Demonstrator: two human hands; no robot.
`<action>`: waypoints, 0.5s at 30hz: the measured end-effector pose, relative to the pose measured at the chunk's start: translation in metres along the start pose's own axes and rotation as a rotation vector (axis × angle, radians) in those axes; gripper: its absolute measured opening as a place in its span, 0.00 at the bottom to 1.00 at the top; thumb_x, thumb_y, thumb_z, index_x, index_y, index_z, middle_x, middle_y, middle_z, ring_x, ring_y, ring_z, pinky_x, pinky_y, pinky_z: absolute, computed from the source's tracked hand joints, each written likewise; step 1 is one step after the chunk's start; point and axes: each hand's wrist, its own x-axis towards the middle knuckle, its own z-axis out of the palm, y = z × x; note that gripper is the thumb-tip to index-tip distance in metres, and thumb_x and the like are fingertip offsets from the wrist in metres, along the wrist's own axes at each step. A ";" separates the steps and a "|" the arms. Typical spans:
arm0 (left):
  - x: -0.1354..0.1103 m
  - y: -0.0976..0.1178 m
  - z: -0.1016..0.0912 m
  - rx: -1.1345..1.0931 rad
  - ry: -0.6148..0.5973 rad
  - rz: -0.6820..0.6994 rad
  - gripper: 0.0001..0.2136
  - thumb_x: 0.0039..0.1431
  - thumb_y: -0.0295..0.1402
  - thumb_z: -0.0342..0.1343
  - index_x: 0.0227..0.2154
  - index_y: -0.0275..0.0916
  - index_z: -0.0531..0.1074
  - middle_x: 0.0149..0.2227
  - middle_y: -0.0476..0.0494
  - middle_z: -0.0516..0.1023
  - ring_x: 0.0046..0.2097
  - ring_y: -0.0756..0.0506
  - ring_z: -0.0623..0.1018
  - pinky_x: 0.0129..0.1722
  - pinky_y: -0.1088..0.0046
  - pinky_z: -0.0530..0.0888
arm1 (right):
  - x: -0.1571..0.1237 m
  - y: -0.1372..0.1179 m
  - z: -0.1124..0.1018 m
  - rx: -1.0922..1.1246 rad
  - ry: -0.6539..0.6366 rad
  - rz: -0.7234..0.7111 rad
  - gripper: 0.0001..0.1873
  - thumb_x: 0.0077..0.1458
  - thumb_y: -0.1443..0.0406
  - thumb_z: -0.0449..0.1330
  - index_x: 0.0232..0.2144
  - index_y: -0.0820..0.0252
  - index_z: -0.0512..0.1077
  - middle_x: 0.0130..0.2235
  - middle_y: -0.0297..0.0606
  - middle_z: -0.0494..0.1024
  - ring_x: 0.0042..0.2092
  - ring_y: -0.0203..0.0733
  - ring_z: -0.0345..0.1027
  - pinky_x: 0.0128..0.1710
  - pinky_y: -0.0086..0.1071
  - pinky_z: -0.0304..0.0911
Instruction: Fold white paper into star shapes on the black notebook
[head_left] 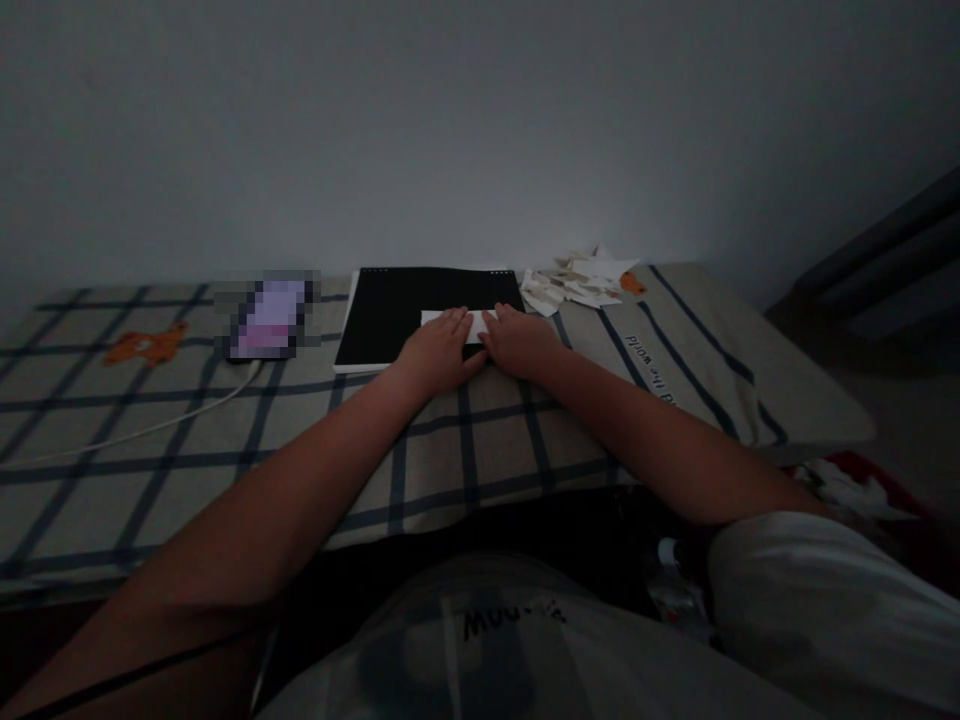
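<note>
A small white piece of paper lies on the black cover of a spiral-bound pad. My left hand rests flat on the left part of the paper, fingers stretched forward. On the right part, my right hand presses down with its fingers laid out. Both thumbs point inward near the pad's front edge. Much of the paper is hidden under the fingers, so I cannot tell whether it is folded.
A pile of torn white paper scraps sits right of the pad. At left a lit phone has a white cable attached. The checked tablecloth covers the table. Below right are a plastic bottle and a red container with paper scraps.
</note>
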 end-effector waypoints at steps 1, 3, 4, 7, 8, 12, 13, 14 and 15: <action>-0.001 0.001 -0.001 0.011 0.003 -0.021 0.37 0.81 0.48 0.45 0.78 0.19 0.61 0.81 0.21 0.61 0.83 0.31 0.62 0.82 0.56 0.59 | 0.000 0.000 0.000 0.005 0.004 0.003 0.31 0.82 0.62 0.48 0.75 0.78 0.67 0.76 0.68 0.70 0.77 0.62 0.66 0.76 0.48 0.62; -0.003 0.003 -0.002 0.026 -0.007 -0.040 0.38 0.81 0.48 0.46 0.78 0.19 0.61 0.81 0.21 0.60 0.83 0.31 0.62 0.82 0.56 0.58 | 0.000 0.001 -0.001 0.030 0.013 0.012 0.30 0.81 0.62 0.49 0.74 0.76 0.69 0.75 0.67 0.71 0.77 0.62 0.67 0.75 0.49 0.64; -0.003 0.003 -0.002 0.029 -0.012 -0.040 0.38 0.81 0.48 0.46 0.78 0.19 0.61 0.81 0.22 0.60 0.83 0.31 0.61 0.83 0.57 0.58 | -0.001 0.002 -0.001 0.050 0.018 0.021 0.30 0.81 0.61 0.49 0.74 0.75 0.69 0.75 0.66 0.71 0.76 0.62 0.68 0.74 0.50 0.66; -0.004 0.001 -0.003 0.022 -0.020 -0.025 0.38 0.82 0.49 0.46 0.79 0.20 0.60 0.82 0.23 0.60 0.83 0.33 0.60 0.83 0.57 0.57 | -0.001 0.005 -0.004 0.118 0.054 0.052 0.33 0.79 0.60 0.53 0.77 0.75 0.65 0.75 0.65 0.71 0.74 0.62 0.71 0.72 0.51 0.68; -0.004 0.001 -0.003 0.021 -0.024 -0.022 0.38 0.82 0.49 0.46 0.79 0.19 0.60 0.82 0.24 0.59 0.84 0.33 0.60 0.83 0.57 0.56 | 0.000 0.005 -0.004 0.132 0.081 0.042 0.35 0.78 0.61 0.55 0.78 0.76 0.64 0.76 0.65 0.70 0.76 0.63 0.69 0.74 0.53 0.67; -0.005 -0.001 -0.003 0.021 -0.026 -0.004 0.39 0.81 0.49 0.46 0.79 0.19 0.58 0.82 0.24 0.59 0.84 0.33 0.60 0.83 0.58 0.55 | 0.009 0.006 0.004 0.188 0.120 -0.124 0.34 0.75 0.69 0.52 0.78 0.76 0.64 0.79 0.59 0.67 0.81 0.58 0.58 0.81 0.54 0.54; -0.005 -0.002 -0.003 0.016 -0.018 0.002 0.39 0.81 0.50 0.47 0.80 0.20 0.58 0.82 0.24 0.60 0.83 0.33 0.60 0.83 0.59 0.55 | 0.012 0.006 0.006 0.220 0.090 -0.152 0.34 0.75 0.71 0.48 0.78 0.75 0.64 0.79 0.58 0.68 0.81 0.55 0.60 0.81 0.53 0.56; -0.004 -0.002 -0.004 0.008 -0.013 0.007 0.39 0.81 0.50 0.47 0.80 0.21 0.58 0.82 0.25 0.60 0.83 0.33 0.61 0.83 0.59 0.55 | 0.014 0.007 0.009 0.255 0.065 -0.169 0.34 0.75 0.73 0.45 0.78 0.75 0.63 0.78 0.58 0.68 0.80 0.53 0.63 0.80 0.51 0.57; -0.004 -0.002 -0.004 -0.002 -0.016 0.007 0.40 0.81 0.51 0.47 0.80 0.21 0.58 0.82 0.25 0.61 0.83 0.34 0.61 0.83 0.60 0.55 | 0.017 0.008 0.012 0.293 0.045 -0.180 0.34 0.75 0.73 0.45 0.78 0.75 0.63 0.79 0.57 0.68 0.80 0.52 0.63 0.80 0.51 0.58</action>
